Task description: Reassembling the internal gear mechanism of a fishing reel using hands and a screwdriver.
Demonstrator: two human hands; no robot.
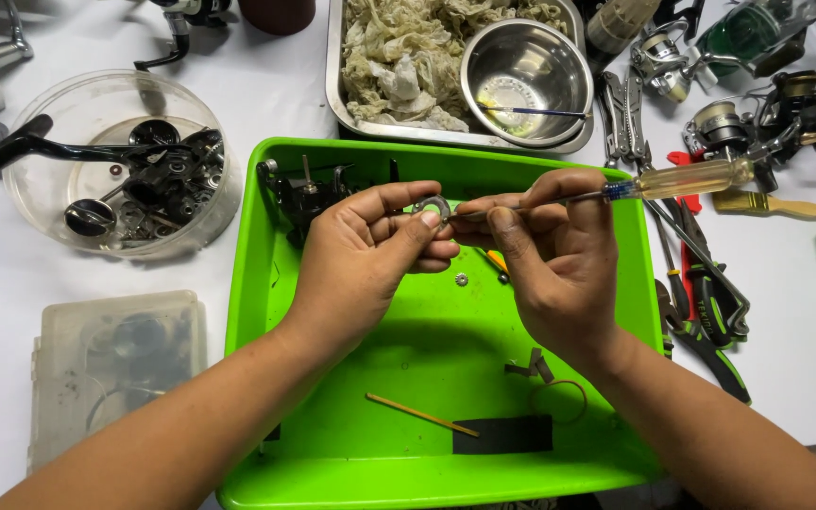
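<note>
My left hand (370, 250) pinches a small silver ring-shaped part (433, 209) between thumb and fingers above the green tray (266, 312). My right hand (550, 255) grips a screwdriver (682, 179) with a clear yellow handle, its thin shaft pointing left so the tip touches the ring. Behind my left hand, a black reel body (309, 194) lies in the tray's far corner. A tiny gear (462, 280) rests on the tray floor under my hands.
The tray also holds a wooden stick (422, 416), a black strip (502, 434) and a rubber band (564, 397). A clear round bowl (115, 161) of reel parts and a plastic box (115, 368) sit left. A metal pan with rags and a steel bowl (526, 71) lies behind; pliers (710, 312) and reels sit right.
</note>
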